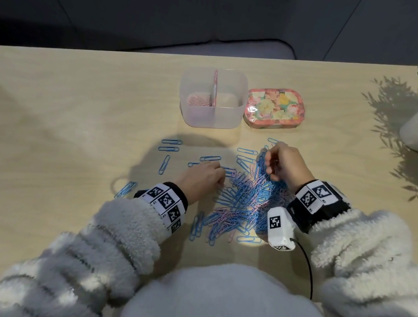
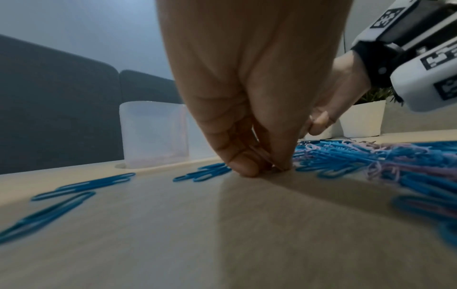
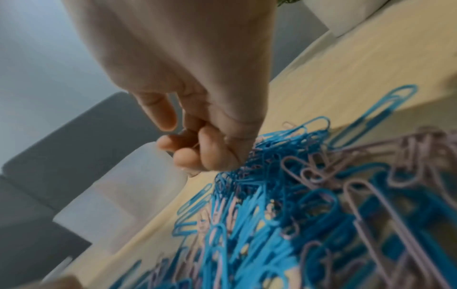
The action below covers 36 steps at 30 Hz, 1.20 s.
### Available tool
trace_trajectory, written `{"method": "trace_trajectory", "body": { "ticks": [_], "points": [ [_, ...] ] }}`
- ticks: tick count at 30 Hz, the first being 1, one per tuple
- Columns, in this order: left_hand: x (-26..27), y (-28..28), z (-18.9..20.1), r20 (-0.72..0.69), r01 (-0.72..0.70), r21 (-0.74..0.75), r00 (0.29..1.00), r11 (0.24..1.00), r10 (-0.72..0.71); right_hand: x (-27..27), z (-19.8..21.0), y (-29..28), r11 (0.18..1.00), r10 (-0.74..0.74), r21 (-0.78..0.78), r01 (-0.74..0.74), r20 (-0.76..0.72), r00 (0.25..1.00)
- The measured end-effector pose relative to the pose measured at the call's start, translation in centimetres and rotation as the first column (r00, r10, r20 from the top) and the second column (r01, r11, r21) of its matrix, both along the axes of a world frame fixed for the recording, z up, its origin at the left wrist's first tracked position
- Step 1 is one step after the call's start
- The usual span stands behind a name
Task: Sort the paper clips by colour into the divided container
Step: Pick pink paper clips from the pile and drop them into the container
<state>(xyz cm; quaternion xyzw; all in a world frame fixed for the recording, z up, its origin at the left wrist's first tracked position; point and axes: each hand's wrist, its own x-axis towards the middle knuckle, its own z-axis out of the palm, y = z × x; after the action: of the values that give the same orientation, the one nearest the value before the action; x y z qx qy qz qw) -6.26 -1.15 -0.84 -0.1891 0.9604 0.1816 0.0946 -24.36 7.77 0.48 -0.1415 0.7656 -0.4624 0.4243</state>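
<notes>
— What is staying hidden?
— The left hand (image 2: 247,109) is pinching down at the pile's (image 1: 248,198) left edge; what it holds, I cannot tell.
— And the right hand (image 1: 286,164)?
— Curling over the pile's far side, its catch blurred. The divided container (image 1: 212,98) is sitting beyond
</notes>
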Motion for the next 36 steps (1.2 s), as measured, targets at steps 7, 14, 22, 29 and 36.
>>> {"method": "trace_trajectory", "body": {
  "ticks": [7, 14, 22, 29, 36],
  "points": [
    [0.1, 0.5, -0.4, -0.005, -0.022, -0.005, 1.000, 1.000, 0.022, 2.2, -0.9, -0.2, 0.802, 0.583, 0.516, -0.303, -0.561, 0.588],
    [0.7, -0.6, -0.3, -0.088, -0.224, 0.324, 0.960, 0.919, 0.264, 1.0, -1.1, 0.2, 0.832, 0.543, 0.390, -0.394, -0.431, 0.721],
    [-0.5, -2.6, 1.0, 0.120, -0.404, 0.871, 0.727, 0.279, 0.676, 1.4, 0.2, 1.3, 0.984, 0.105, -0.144, -0.102, 0.011, 0.994],
    [-2.1, -2.3, 1.9, 0.413, -0.474, 0.876, 0.641, -0.090, 0.647, 3.4, -1.1, 0.8, 0.771, 0.634, 0.337, -0.540, -0.474, 0.611],
    [-3.0, -1.3, 0.5, 0.239, -0.525, 0.805, 0.712, 0.275, 0.660, 2.9, 0.0, 3.1, 0.742, 0.670, 0.332, -0.582, -0.393, 0.630]
  ]
}}
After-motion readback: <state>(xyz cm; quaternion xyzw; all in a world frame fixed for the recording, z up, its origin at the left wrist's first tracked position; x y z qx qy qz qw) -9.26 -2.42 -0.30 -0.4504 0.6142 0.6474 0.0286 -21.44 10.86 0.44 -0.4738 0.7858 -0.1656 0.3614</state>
